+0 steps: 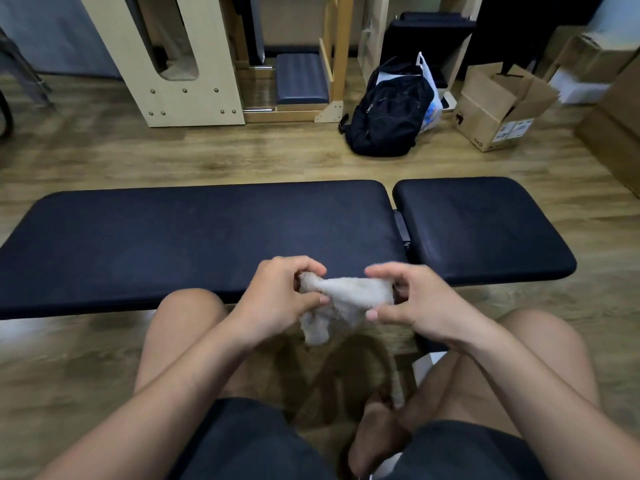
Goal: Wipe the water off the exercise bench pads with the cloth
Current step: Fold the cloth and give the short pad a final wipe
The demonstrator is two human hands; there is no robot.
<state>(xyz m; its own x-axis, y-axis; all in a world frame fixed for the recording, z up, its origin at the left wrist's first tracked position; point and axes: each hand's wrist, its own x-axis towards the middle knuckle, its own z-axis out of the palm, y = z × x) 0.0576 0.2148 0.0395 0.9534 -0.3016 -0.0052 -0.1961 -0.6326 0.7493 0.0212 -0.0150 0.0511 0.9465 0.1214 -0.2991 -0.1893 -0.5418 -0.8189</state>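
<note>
A dark navy exercise bench lies across the view, with a long pad (194, 233) on the left and a shorter pad (485, 226) on the right, a narrow gap with a hinge between them. A pale grey cloth (349, 299) is stretched between both hands just above the bench's near edge, part of it hanging down. My left hand (277, 299) pinches its left end. My right hand (415, 299) pinches its right end. No water is clearly visible on the pads.
My knees sit close to the bench's near edge on a wooden floor. Behind the bench stand a black backpack (388, 109), an open cardboard box (495, 109), and wooden exercise equipment (194, 64).
</note>
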